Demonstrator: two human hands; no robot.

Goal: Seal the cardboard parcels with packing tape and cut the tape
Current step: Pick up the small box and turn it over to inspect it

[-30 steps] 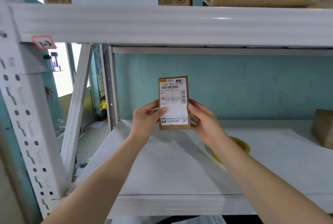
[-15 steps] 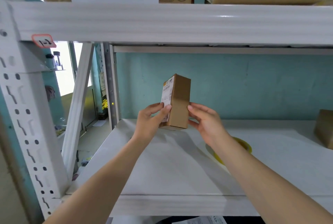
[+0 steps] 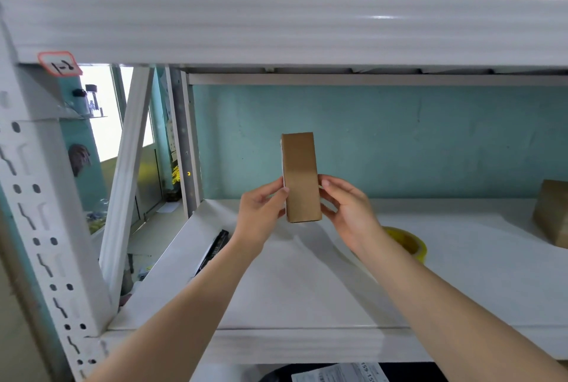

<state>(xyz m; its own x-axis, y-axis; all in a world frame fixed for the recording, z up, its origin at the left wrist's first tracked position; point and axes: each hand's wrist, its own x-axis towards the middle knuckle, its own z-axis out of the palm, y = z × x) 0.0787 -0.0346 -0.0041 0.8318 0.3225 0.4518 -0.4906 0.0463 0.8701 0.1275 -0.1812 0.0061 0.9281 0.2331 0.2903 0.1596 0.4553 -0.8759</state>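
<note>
white shelf (image 3: 307, 346), yellow tape roll (image 3: 413, 243), brown box (image 3: 553, 218) at right, black object (image 3: 215, 248) at left

Matt brown cardboard parcel (image 3: 300, 177), glossy white-painted metal shelf (image 3: 276, 28), shiny yellow tape roll (image 3: 410, 243).

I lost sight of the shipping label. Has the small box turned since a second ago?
Yes. The small box has turned in place: its label face now points left toward the shelf post, and a plain side faces the camera.
</note>
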